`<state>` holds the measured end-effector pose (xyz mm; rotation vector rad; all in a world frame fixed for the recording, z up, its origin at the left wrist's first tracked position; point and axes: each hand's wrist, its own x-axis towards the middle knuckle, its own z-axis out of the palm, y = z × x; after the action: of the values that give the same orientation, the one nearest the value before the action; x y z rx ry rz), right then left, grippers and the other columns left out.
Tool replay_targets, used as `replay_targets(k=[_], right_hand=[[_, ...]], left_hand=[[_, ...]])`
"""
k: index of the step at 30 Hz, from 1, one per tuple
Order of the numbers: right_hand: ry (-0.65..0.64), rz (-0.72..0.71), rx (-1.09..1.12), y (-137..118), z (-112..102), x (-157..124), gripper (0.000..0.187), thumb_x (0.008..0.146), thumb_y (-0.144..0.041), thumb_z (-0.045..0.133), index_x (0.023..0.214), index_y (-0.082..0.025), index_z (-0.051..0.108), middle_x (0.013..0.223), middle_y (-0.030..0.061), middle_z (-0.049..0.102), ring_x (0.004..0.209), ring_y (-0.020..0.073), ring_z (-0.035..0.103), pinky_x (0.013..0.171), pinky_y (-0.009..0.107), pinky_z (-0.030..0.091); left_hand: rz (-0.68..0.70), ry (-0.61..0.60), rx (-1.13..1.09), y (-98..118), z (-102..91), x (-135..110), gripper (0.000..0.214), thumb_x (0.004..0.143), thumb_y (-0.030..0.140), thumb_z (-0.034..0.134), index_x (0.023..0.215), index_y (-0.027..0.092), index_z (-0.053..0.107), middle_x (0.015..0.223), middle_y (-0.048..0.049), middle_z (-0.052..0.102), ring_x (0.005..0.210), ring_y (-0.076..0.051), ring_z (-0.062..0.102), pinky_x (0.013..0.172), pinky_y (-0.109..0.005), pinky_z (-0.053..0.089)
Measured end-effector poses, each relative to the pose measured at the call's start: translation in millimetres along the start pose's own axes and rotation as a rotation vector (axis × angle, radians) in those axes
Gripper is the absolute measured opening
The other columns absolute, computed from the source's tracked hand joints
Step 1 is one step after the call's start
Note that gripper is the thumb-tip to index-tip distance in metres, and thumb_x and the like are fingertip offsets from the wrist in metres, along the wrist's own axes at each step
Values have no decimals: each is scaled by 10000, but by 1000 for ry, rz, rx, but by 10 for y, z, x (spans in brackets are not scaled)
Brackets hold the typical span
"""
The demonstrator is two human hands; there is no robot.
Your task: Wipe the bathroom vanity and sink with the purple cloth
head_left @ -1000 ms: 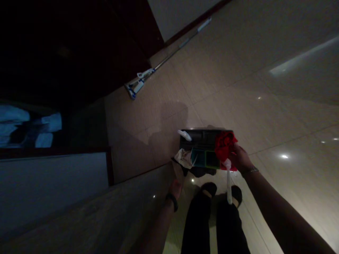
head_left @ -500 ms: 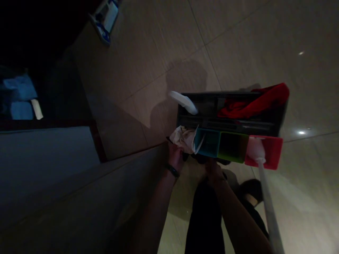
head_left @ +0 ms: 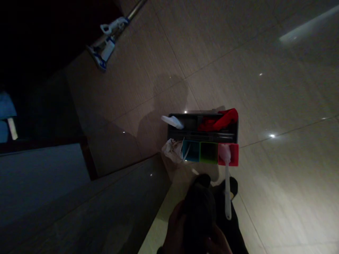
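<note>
Low in the view, my left hand (head_left: 174,225) curls against the left side of a black cloth-like item (head_left: 199,208). My right hand (head_left: 218,240) closes on its lower right side. The item's exact kind is unclear in the dim light, and it blends with the black trousers. Beyond both hands, a dark caddy (head_left: 169,134) stands on the floor. It holds a red cloth (head_left: 221,121) and a white-handled thing (head_left: 173,121). Along its near side are blue (head_left: 194,151), green (head_left: 209,153) and red (head_left: 234,155) bins. A long-handled white brush (head_left: 227,190) leans out of the red bin.
A crumpled pale bag (head_left: 172,150) sits at the caddy's near left corner. A blue-and-white mop (head_left: 108,46) lies at the upper left. A wall edge (head_left: 161,169) juts in from the left. My dark shoes (head_left: 203,180) stand just before the caddy on the tiled floor (head_left: 265,98).
Both hands have left the caddy's near side and drawn back toward my body, with the black cloth-like item between them. The caddy now looks smaller and farther away. More of the mop shows.
</note>
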<state>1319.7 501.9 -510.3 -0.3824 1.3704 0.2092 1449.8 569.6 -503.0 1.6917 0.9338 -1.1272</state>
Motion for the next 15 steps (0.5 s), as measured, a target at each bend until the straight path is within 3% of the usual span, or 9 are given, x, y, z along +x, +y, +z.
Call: replay_targets(k=[3,5,8,11,15], right_hand=[[109,-229,92,-270,43,-42,847,618,-427,839,1410,-391,543,1443,48,618,1353,347,561,1122,509,482],[68,-324,46,-521,222,116,860,688,-430,793,1477,-385,454,1548,33,519,1445,296,470,1207,489,394],[45,-378,57,-898,540,562,819,687,-409,697,1462,-255,484,1501,95,563,1416,296,497,1207,500,386],[78,-375,109,-1162,778,1137,811,629,-344,590,1411,-137,529,1361,148,660,1256,294,617,1104,474,484],[137,-320,76,-1284,899,1684,660,651,-313,512,1276,-123,603,1166,143,739,1072,276,681,982,469,546]], left_hand=[[160,-21,88,123,31,-137,578,608,503,842,1124,264,739,1339,-90,701,1332,-353,576,1138,-441,464],[247,-74,110,333,239,40,514,671,449,805,1142,254,736,1320,-91,710,1326,-358,582,1167,-473,438],[313,-112,136,773,719,486,321,798,257,677,1103,175,737,1245,-130,730,1267,-361,627,1146,-507,451],[422,-14,233,1155,1118,922,271,836,191,678,1099,151,722,1293,-143,697,1311,-324,594,1171,-468,416],[471,26,329,1281,1257,1302,198,831,94,656,1011,156,710,1362,-159,644,1397,-301,510,1238,-440,304]])
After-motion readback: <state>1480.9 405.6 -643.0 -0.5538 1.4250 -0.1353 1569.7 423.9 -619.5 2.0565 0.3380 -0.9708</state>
